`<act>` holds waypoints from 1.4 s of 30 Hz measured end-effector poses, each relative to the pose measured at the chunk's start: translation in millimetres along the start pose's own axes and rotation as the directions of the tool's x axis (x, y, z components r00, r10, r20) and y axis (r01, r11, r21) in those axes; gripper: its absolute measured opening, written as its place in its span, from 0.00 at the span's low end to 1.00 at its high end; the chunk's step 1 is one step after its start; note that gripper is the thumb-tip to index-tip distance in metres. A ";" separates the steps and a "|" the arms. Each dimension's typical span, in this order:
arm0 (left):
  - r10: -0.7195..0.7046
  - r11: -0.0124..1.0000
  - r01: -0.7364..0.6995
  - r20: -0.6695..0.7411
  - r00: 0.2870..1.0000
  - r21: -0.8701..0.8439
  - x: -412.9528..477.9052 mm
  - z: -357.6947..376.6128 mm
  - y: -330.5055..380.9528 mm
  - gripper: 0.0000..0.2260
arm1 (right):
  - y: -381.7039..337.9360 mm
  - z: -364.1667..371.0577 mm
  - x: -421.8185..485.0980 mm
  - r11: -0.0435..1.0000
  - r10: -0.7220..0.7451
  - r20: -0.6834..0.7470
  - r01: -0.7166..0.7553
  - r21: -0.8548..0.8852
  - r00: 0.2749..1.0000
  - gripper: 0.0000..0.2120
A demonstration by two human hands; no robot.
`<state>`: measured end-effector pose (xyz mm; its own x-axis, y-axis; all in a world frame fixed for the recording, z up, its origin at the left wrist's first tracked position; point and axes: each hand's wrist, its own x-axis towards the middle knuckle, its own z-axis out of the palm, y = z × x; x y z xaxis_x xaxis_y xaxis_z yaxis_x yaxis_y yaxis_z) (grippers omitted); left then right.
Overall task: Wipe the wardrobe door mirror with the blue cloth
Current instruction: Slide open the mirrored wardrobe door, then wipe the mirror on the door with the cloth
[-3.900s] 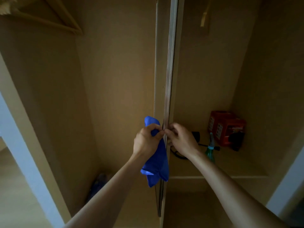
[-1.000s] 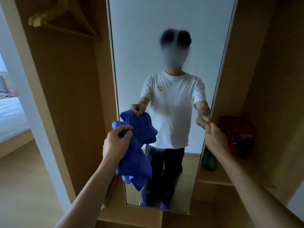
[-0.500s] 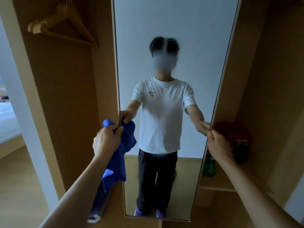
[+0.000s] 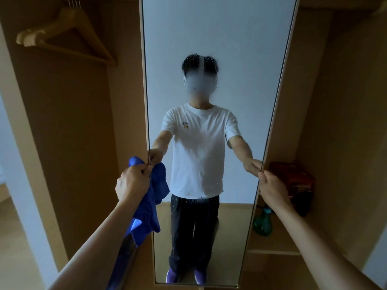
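Observation:
The tall wardrobe door mirror point(image 4: 240, 49) faces me square on, framed in pale wood, and reflects a person in a white T-shirt and dark trousers. My left hand point(image 4: 133, 182) grips the blue cloth point(image 4: 146, 214) and pinches the mirror's left edge with its fingertips; the cloth hangs down below the hand, partly over the glass. My right hand point(image 4: 270, 185) holds the mirror's right edge, fingers curled round the frame. Fine droplets speckle the glass in its middle part.
A wooden hanger point(image 4: 62, 34) hangs at the upper left inside the wardrobe. On the right shelf point(image 4: 272, 251) behind the door stand a red box point(image 4: 293, 185) and a green spray bottle point(image 4: 262, 223). A white door frame point(image 4: 27, 201) runs down the left.
The door has swung from edge-on to facing me. Over the last second my left hand with the cloth moved left to the mirror's left edge; my right hand stays on the right edge.

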<state>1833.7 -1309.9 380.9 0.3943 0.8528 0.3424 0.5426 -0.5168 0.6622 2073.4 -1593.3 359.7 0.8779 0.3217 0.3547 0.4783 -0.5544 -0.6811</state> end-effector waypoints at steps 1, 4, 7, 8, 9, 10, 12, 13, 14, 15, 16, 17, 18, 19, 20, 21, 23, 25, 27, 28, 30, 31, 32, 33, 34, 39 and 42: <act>-0.002 1.000 0.002 0.005 1.000 0.006 2.6 1.3 0.4 0.15 | 0.2 1.0 2.0 1.000 0.002 0.001 -0.002 -0.006 1.000 0.17; -0.005 1.000 0.004 0.013 1.000 0.006 9.4 4.7 0.3 0.16 | 1.2 3.4 8.1 1.000 0.005 0.015 -0.005 0.000 1.000 0.16; 0.007 1.000 -0.007 0.007 1.000 0.024 13.6 8.8 0.1 0.15 | 1.7 4.2 12.5 1.000 0.007 0.014 -0.007 0.003 1.000 0.15; 0.012 1.000 -0.012 0.006 1.000 0.027 14.7 10.2 -0.1 0.15 | 2.1 4.8 13.7 1.000 0.006 0.013 -0.006 -0.002 1.000 0.15; 0.015 1.000 -0.015 0.007 1.000 0.026 16.1 11.1 -0.1 0.15 | 2.4 4.9 14.4 1.000 0.005 0.013 -0.004 -0.007 1.000 0.17; 0.017 1.000 -0.017 0.008 1.000 0.023 17.7 11.7 -0.1 0.15 | 1.4 5.0 15.2 1.000 0.005 0.015 -0.005 -0.011 1.000 0.18; 0.022 1.000 -0.023 0.013 1.000 0.020 21.4 13.0 -0.6 0.15 | -0.8 5.4 16.0 1.000 0.017 0.014 -0.017 -0.016 1.000 0.20; 0.026 0.999 -0.026 0.013 1.000 0.021 22.9 13.9 -1.2 0.15 | -1.6 5.9 16.1 0.999 0.024 0.010 -0.024 -0.021 1.000 0.20; 0.030 0.999 -0.031 0.013 0.999 0.022 24.0 14.6 -1.6 0.15 | -2.2 6.5 15.8 0.999 0.030 0.007 -0.030 -0.027 1.000 0.21; 0.034 0.999 -0.034 0.014 0.999 0.023 24.8 15.0 -1.8 0.15 | -2.9 6.4 15.2 0.999 0.032 0.003 -0.032 -0.029 0.999 0.21; 0.037 0.999 -0.037 0.016 0.999 0.025 25.2 15.2 -1.7 0.16 | -3.7 5.7 14.3 0.999 0.032 0.000 -0.032 -0.025 0.999 0.21; 0.039 0.999 -0.039 0.020 0.999 0.029 25.0 14.9 -1.4 0.16 | -4.4 4.8 13.0 0.999 0.033 0.001 -0.033 -0.015 0.999 0.20; 0.040 0.999 -0.040 0.025 0.999 0.031 24.1 14.6 -1.4 0.16 | -5.1 4.2 11.4 0.999 0.038 0.007 -0.038 -0.003 0.999 0.20; 0.041 0.999 -0.042 0.029 0.999 0.029 22.5 14.3 -1.5 0.15 | -5.5 3.8 9.2 0.999 0.050 0.014 -0.050 0.006 0.999 0.19; 0.045 0.999 -0.045 0.033 0.998 0.022 20.2 14.0 -2.2 0.15 | -6.3 4.3 6.4 0.998 0.066 0.021 -0.066 0.012 0.998 0.19; 0.048 0.999 -0.048 0.034 0.998 0.010 17.0 13.1 -3.2 0.14 | -6.5 5.3 3.1 0.997 0.082 0.026 -0.082 0.011 0.996 0.19; 0.049 0.999 -0.048 0.027 0.998 -0.026 8.1 8.5 -6.7 0.14 | -5.7 9.0 -5.0 0.995 0.104 0.038 -0.103 -0.010 0.994 0.19; 0.050 0.998 -0.049 0.016 0.999 -0.050 -3.3 0.4 -12.4 0.14 | -4.6 11.9 -16.6 0.992 0.122 0.064 -0.120 -0.038 0.990 0.17; 0.076 0.994 -0.074 0.024 0.997 -0.077 -17.3 -8.7 -20.0 0.13 | -5.2 15.3 -31.2 0.987 0.152 0.101 -0.145 -0.073 0.983 0.16; 0.103 0.989 -0.098 0.041 0.994 -0.109 -24.5 -13.0 -23.4 0.11 | -6.3 17.1 -38.9 0.985 0.158 0.127 -0.147 -0.094 0.979 0.17; 0.170 0.961 -0.141 0.103 0.980 -0.239 -38.6 -22.7 -26.2 0.10 | -13.2 22.8 -53.2 0.985 0.145 0.211 -0.121 -0.123 0.967 0.19; 0.210 0.931 -0.154 0.141 0.967 -0.330 -45.1 -27.6 -25.7 0.10 | -19.4 25.5 -59.4 0.987 0.129 0.263 -0.100 -0.123 0.956 0.20; 0.254 0.890 -0.158 0.177 0.951 -0.428 -50.9 -31.8 -23.8 0.10 | -27.7 27.9 -65.4 0.991 0.108 0.311 -0.077 -0.110 0.944 0.19; 0.294 0.838 -0.145 0.212 0.932 -0.526 -56.3 -35.5 -20.6 0.11 | -37.6 29.9 -71.3 0.995 0.080 0.352 -0.054 -0.082 0.932 0.19; 0.323 0.776 -0.102 0.253 0.912 -0.622 -60.9 -38.9 -16.3 0.10 | -49.0 31.1 -77.6 0.999 0.039 0.398 -0.027 -0.038 0.916 0.19; 0.346 0.416 0.316 0.470 0.812 -0.853 -74.6 -47.6 5.0 0.13 | -96.4 36.2 -103.6 0.939 -0.157 0.583 -0.062 0.339 0.797 0.22; 0.376 0.330 0.384 0.493 0.785 -0.862 -77.7 -46.9 11.7 0.18 | -105.3 34.2 -110.4 0.844 -0.156 0.600 -0.210 0.494 0.785 0.30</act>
<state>1774.7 -1378.7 393.4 0.8790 0.4379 0.1888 -0.3093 0.2222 0.9246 1925.3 -1544.2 370.3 0.6011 0.7992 0.0006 0.2081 -0.1557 -0.9656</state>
